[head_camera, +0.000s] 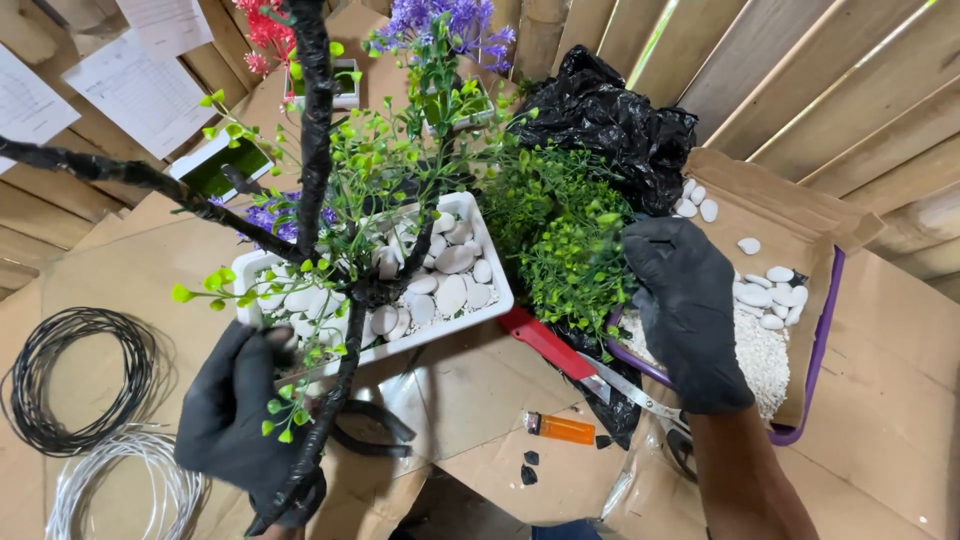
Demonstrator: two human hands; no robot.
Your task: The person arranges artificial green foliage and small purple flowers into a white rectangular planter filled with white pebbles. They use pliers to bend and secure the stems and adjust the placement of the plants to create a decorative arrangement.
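Fingers [225, 385] of the left hand [240, 420], in a black glove, are wrapped around the lower end of a black-taped branch [318, 150], clamped on it near 7 o'clock of the scene. That branch rises from the grip past the front rim of a white rectangular planter [492, 262] and runs up toward 12 o'clock; a second taped limb forks off toward 9 o'clock. Small light-green leaf sprigs [370, 170] hang along both limbs. The planter sits at centre, filled with white pebbles [452, 280].

The right hand [685, 310], also black-gloved, rests at 3 o'clock with its fingers bent and pressed into a bunch of green artificial foliage [560, 240] just beside the planter's right end; whether they are closed on a stem cannot be told, as the leaves hide the fingertips.

Beyond that hand, at 3 o'clock, an open cardboard box [800, 215] holds white gravel and loose white stones. A crumpled black plastic bag [610, 115] lies at 1 o'clock. Red-handled scissors [560, 355] and an orange lighter [562, 428] lie on the cardboard sheet near 5 o'clock. Coils of black wire [60, 380] and silver wire [110, 485] sit at 8 o'clock, touching each other. Purple artificial flowers [450, 20] stand at 12 o'clock.
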